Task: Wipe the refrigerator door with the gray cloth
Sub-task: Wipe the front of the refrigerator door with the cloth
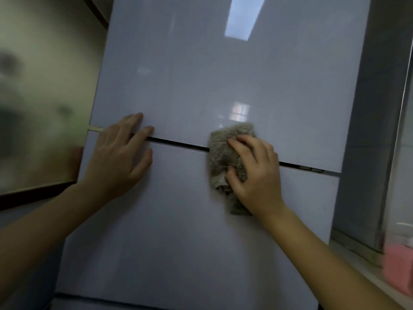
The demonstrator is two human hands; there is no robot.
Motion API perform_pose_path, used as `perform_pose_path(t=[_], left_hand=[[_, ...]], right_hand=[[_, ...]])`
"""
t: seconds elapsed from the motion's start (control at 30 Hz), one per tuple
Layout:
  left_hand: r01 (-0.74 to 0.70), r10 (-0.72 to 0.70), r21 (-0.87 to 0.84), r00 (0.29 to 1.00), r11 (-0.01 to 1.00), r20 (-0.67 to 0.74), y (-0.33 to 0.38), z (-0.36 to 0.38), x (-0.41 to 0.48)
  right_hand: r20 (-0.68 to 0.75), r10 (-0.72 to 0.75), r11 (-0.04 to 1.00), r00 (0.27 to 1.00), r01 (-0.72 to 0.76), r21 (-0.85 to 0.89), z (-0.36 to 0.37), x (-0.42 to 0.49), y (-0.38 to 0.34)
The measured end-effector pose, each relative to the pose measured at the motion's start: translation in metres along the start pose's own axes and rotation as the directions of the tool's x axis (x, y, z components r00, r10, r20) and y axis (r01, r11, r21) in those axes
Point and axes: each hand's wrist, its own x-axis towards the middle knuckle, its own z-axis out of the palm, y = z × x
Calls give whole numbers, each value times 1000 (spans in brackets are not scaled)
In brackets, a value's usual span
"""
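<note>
On the door [223, 74], across the gap [178, 143], the right hand [254, 173] grips the cloth [220, 151]; the left hand [118, 157] lies flat nearby, fingers [134, 121] straight.

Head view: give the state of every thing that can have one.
upper refrigerator door: closed, glossy
lower refrigerator door: closed
gray cloth: bunched, pressed across both doors
left hand: flat on both doors, fingers straight
right hand: grips the gray cloth
</note>
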Motion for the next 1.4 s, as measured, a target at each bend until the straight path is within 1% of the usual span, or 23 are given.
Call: perform_pose_path(t=[0.1, 0.2, 0.33, 0.43, 0.57, 0.67, 0.8, 0.9, 1.0, 1.1, 1.17, 1.27, 1.4], left_hand=[[25, -25, 3, 999, 1000, -29, 6, 5, -1], [59, -59, -6, 997, 998, -49, 12, 10, -3], [100, -101, -21, 993, 995, -67, 20, 18, -4], [105, -108, -36, 991, 994, -78, 22, 21, -3], [111, -114, -35, 989, 993, -98, 20, 26, -6], [103, -105, -32, 991, 994, -79, 16, 29, -5], [107, -108, -56, 994, 993, -25, 10, 28, -5], [80, -80, -21, 996, 997, -37, 10, 23, -5], [31, -28, 36, 996, 999, -84, 9, 19, -5], [9, -4, 69, 998, 998, -65, 4, 16, -4], [-31, 36, 97, 998, 995, -52, -3, 10, -3], [-81, 85, 126, 996, 989, -28, -10, 2, -3], [-40, 40, 153, 999, 987, 3, -27, -10, -12]], right_hand=[[30, -92, 996, 995, 92, -2, 10, 4, -15], [22, -106, 994, 994, 106, -13, 6, 0, -10], [1, -30, 998, 1000, 30, -61, -24, -24, 32], [-5, 47, 993, 999, -47, -112, -53, -45, 74], [-25, 110, 981, 994, -112, -156, -80, -71, 113], [-35, 122, 980, 992, -126, -157, -83, -80, 118], [-80, 174, 977, 981, -183, -108, -72, -72, 109], [-102, 201, 974, 974, -210, -82, -62, -63, 97], [-95, 190, 979, 977, -196, -60, -51, -49, 84], [-84, 175, 983, 981, -179, -35, -39, -35, 70], [-67, 143, 989, 988, -145, -26, -30, -25, 57], [-40, 49, 998, 998, -51, -37, -14, -8, 34], [3, -87, 996, 996, 87, -4, 17, 22, -5]])
